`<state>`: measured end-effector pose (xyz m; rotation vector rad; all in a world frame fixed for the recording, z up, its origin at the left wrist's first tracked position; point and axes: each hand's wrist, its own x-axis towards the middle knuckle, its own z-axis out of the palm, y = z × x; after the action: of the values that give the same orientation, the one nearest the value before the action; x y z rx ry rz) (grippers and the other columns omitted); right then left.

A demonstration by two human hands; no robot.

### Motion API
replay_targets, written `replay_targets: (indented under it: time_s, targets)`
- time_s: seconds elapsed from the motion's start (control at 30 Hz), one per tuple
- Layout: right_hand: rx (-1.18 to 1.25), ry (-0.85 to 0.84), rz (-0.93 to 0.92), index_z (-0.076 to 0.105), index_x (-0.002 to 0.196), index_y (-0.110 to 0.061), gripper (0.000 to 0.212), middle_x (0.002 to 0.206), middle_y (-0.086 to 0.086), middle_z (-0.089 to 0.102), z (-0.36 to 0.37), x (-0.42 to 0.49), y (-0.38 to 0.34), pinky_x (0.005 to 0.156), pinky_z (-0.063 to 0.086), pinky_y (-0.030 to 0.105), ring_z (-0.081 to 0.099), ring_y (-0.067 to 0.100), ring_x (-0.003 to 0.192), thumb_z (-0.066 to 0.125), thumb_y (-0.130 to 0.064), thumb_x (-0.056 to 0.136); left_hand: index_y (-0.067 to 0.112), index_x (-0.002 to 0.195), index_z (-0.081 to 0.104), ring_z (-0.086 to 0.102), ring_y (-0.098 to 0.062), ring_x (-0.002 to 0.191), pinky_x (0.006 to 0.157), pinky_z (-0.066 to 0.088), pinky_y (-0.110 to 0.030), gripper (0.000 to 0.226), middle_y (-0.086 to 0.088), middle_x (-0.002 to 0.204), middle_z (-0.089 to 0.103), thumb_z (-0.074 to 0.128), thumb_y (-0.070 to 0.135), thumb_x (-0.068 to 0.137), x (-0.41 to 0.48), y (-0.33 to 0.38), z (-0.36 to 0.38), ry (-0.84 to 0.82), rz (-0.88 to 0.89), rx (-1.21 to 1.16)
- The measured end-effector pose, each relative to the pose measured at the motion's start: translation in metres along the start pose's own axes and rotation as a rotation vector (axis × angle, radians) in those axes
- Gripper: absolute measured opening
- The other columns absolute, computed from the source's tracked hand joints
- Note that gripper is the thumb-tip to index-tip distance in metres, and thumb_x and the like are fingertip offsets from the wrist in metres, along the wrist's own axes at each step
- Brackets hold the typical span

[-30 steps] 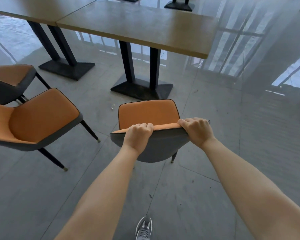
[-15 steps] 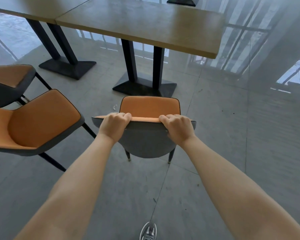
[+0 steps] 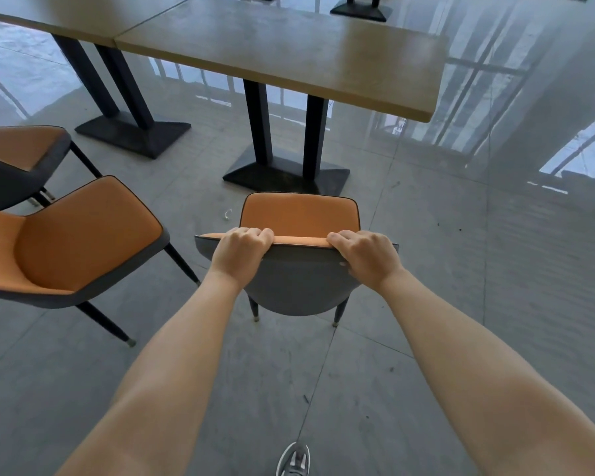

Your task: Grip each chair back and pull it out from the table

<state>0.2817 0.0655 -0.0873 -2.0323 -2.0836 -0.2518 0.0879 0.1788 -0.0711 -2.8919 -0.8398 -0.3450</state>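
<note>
Both hands gripping the top edge of the orange-seated, grey-backed chair [image 3: 299, 218] — left hand [image 3: 238, 257] and right hand [image 3: 364, 259], fingers curled over the backrest. Chair is standing just before the brown wooden table [image 3: 289, 53]. Step, as I judge: positioning — next calls for an even, straight push.

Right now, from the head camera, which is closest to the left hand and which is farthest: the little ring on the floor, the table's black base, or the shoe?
1. Little ring, just ahead of the left hand.
2. Table's black base, farther ahead.
3. Shoe, far behind, near the person.
</note>
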Motion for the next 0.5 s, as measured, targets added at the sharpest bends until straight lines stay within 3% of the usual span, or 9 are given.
replay_targets:
  time_s: [0.2,0.5]
  targets:
    - [-0.048,-0.042,0.007,0.066,0.095,-0.006,0.036,0.073,0.011,0.071,-0.009,-0.002,0.005,0.046,0.055,0.035,0.066,0.031,0.052,0.08,-0.003,0.062,0.002,0.057,0.058,0.059,-0.03,0.036,0.035,0.046,-0.026,0.037,-0.012,0.045,0.062,0.085,-0.012,0.037,0.001,0.007,-0.005,-0.003,-0.009,-0.029]
    - [-0.108,-0.021,0.008,0.068,0.085,-0.006,0.048,0.062,0.008,0.069,-0.022,-0.002,0.025,0.037,0.051,0.029,0.063,0.026,0.041,0.091,-0.003,0.043,0.0,0.062,0.06,0.061,-0.032,0.039,0.038,0.05,-0.032,0.036,-0.014,0.047,0.064,0.086,-0.012,0.039,0.018,0.02,0.002,0.019,0.011,-0.082]
